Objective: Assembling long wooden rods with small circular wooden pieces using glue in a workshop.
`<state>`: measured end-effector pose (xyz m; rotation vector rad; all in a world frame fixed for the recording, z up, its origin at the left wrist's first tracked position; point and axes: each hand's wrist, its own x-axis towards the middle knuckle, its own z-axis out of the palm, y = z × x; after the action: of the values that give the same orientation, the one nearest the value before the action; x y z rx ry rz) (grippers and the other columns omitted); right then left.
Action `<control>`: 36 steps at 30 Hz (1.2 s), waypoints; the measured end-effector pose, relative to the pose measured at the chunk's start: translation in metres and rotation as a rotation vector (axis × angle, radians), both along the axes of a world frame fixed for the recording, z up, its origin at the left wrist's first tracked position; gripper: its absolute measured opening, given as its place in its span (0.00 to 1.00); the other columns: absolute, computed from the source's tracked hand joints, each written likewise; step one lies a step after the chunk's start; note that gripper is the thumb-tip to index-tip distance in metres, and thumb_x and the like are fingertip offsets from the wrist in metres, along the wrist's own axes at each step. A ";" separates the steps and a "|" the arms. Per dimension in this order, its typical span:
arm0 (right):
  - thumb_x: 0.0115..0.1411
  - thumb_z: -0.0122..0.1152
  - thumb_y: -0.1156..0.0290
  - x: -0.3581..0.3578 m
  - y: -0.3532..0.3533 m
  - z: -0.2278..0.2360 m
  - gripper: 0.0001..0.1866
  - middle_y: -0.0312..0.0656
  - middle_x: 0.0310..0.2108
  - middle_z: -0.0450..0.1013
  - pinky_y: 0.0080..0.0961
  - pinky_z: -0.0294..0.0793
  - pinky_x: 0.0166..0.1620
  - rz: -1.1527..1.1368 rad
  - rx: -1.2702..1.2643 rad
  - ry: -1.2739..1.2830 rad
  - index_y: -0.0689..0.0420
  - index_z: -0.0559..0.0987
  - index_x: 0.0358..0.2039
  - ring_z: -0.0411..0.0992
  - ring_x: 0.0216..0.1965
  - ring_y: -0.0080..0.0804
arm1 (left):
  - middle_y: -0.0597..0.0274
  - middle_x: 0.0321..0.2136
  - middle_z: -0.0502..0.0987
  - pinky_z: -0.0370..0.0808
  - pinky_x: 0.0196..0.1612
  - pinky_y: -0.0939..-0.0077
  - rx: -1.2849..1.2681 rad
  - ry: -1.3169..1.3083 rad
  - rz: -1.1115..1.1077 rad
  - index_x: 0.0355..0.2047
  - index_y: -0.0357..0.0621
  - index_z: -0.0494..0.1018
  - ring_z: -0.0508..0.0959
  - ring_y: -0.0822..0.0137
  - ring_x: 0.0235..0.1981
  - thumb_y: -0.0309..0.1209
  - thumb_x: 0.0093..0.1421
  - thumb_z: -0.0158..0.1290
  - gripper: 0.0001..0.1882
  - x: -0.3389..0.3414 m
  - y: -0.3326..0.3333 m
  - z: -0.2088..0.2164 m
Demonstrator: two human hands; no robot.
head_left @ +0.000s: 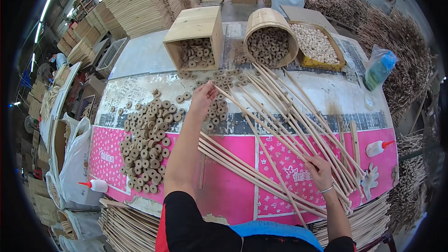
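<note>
My left hand [204, 95] is stretched far over the table, its fingers pinched together at the far end of a long wooden stick [261, 121]. Whether a small piece is also between those fingertips is hidden. Closer to me, my right hand [319, 173] is closed around the same stick toward its near end. To the left of my left forearm lies a heap of brown wooden rings [147, 144] with holes through them. Several more sticks [298, 116] fan out on the right, some with a ring near one end, and another bundle [252, 172] lies slantwise between my arms.
Behind the hands, a square wooden box [196, 23] and a round wooden bucket [266, 18] lie tipped, spilling rings. A yellow tray [322, 65] holds pale beads. White squeeze bottles with red tips stand or lie at left [97, 185] and right [375, 148]. A white glove [370, 181] lies at right.
</note>
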<state>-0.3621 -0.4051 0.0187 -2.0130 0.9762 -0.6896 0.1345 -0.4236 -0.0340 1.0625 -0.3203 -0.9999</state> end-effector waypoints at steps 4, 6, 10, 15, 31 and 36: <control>0.60 0.62 0.80 -0.001 0.001 0.001 0.13 0.42 0.27 0.74 0.22 0.68 0.32 0.003 0.058 -0.033 0.65 0.82 0.46 0.70 0.27 0.27 | 0.65 0.33 0.79 0.78 0.40 0.80 -0.036 0.020 -0.016 0.39 0.41 0.77 0.79 0.72 0.35 0.36 0.67 0.57 0.11 0.002 0.003 0.000; 0.61 0.61 0.81 -0.001 0.001 0.001 0.13 0.41 0.28 0.75 0.21 0.69 0.33 0.021 0.069 -0.058 0.65 0.82 0.46 0.71 0.28 0.26 | 0.64 0.33 0.79 0.78 0.41 0.80 -0.032 0.022 -0.007 0.39 0.41 0.77 0.79 0.72 0.35 0.37 0.67 0.57 0.11 0.002 0.005 0.001; 0.62 0.61 0.80 -0.004 0.002 0.001 0.13 0.41 0.29 0.75 0.21 0.69 0.33 0.029 0.073 -0.058 0.65 0.81 0.47 0.71 0.29 0.25 | 0.64 0.33 0.79 0.78 0.41 0.80 -0.023 0.029 -0.010 0.39 0.40 0.77 0.79 0.72 0.35 0.37 0.67 0.57 0.12 -0.003 0.007 0.003; 0.62 0.60 0.80 -0.001 0.008 0.004 0.13 0.42 0.30 0.76 0.20 0.70 0.33 0.018 0.132 -0.072 0.65 0.81 0.47 0.72 0.29 0.24 | 0.64 0.34 0.79 0.78 0.41 0.80 -0.034 0.061 0.012 0.39 0.40 0.77 0.79 0.72 0.36 0.36 0.67 0.57 0.12 -0.007 0.009 0.004; 0.61 0.60 0.81 -0.009 0.016 -0.001 0.12 0.42 0.27 0.74 0.22 0.69 0.31 -0.020 0.093 -0.060 0.65 0.81 0.46 0.71 0.27 0.26 | 0.62 0.34 0.78 0.79 0.39 0.79 -0.064 0.106 0.002 0.38 0.37 0.77 0.79 0.71 0.35 0.35 0.67 0.57 0.12 -0.014 0.015 0.009; 0.62 0.59 0.81 -0.007 0.018 -0.002 0.12 0.43 0.27 0.75 0.23 0.70 0.31 0.011 0.076 -0.027 0.66 0.81 0.46 0.72 0.27 0.27 | 0.64 0.32 0.79 0.79 0.37 0.81 -0.065 0.086 -0.026 0.38 0.37 0.77 0.78 0.74 0.32 0.35 0.66 0.58 0.11 -0.017 0.018 0.014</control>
<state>-0.3695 -0.3871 0.0166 -1.9375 0.9607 -0.6621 0.1171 -0.4059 -0.0198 0.9558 -0.2949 -1.0489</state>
